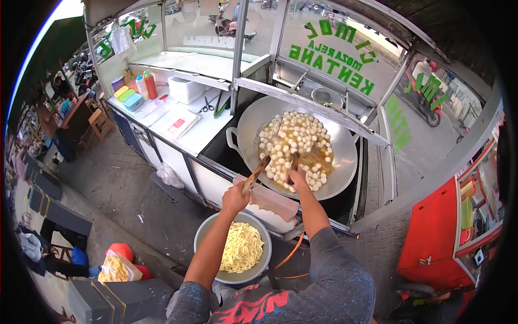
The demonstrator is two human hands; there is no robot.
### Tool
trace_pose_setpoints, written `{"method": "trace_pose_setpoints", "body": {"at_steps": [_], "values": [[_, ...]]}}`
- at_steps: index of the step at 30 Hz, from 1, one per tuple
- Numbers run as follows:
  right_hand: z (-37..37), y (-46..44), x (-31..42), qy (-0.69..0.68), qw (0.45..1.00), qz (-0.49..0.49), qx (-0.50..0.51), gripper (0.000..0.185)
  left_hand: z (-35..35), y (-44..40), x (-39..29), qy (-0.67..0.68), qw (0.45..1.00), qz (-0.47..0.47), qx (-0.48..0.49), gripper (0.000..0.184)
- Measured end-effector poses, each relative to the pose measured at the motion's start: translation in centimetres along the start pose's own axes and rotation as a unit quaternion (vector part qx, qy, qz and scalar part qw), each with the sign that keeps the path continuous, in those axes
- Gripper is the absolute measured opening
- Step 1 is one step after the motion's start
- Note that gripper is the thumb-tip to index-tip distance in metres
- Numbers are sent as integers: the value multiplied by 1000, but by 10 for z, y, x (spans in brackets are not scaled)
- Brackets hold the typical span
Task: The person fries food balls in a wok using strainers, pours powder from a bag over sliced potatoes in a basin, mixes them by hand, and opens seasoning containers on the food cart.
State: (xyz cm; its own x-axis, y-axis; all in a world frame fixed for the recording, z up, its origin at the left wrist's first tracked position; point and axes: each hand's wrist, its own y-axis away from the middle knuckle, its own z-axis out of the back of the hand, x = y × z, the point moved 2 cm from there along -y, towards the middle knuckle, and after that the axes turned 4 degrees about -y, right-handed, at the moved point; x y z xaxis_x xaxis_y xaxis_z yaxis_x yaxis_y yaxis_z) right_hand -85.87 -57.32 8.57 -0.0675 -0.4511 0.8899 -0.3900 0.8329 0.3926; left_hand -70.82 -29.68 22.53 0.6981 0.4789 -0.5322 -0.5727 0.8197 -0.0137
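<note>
A large metal wok (345, 173) holds many pale round balls (294, 125) in yellowish, bubbling oil. My left hand (236, 197) is closed around a wooden handle at the wok's near edge. That handle leads toward a wire skimmer (268, 130) whose mesh lies among the balls on the left. Over the wok's near side, my right hand (297, 179) grips a second, darker wooden handle (294, 162). Its working end is in the oil, and I cannot make out its kind. Below my arms stands a grey basin (200, 237) full of pale cut potato strips (241, 247).
Left of the wok, a white counter (202, 129) carries sauce bottles (150, 85), foam boxes (185, 89), scissors (206, 104) and tongs (220, 105). A metal frame bar (313, 110) crosses above the wok. An orange hose (291, 252) runs near the basin.
</note>
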Motion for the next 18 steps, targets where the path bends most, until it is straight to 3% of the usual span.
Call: {"method": "trace_pose_setpoints", "body": {"at_steps": [1, 2, 6, 8, 10, 13, 16, 18], "values": [[-18, 21, 18, -71, 997, -27, -16, 20, 2, 1, -1, 2, 1000, -5, -7, 36], [-21, 31, 32, -25, 998, -43, 40, 19, 3, 2, -4, 5, 1000, -10, -9, 35], [-8, 51, 41, -43, 993, -5, 109, 23, 17, 14, -6, 0, 999, -34, -41, 33], [1, 85, 44, 16, 991, 38, 126, 30, 27, 26, -4, 12, 998, -38, -54, 35], [1, 127, 47, 77, 987, 88, 108, 31, 34, 35, 0, 20, 997, -35, -59, 35], [2, 154, 51, 147, 980, 117, 72, 52, 47, 39, -2, 30, 998, -18, -48, 38], [17, 179, 55, 298, 933, 194, 51, 50, 51, 46, 1, 32, 999, -8, -38, 38], [47, 178, 28, 356, 889, 287, -6, 72, 55, 52, 1, 41, 998, 0, -37, 38]]}}
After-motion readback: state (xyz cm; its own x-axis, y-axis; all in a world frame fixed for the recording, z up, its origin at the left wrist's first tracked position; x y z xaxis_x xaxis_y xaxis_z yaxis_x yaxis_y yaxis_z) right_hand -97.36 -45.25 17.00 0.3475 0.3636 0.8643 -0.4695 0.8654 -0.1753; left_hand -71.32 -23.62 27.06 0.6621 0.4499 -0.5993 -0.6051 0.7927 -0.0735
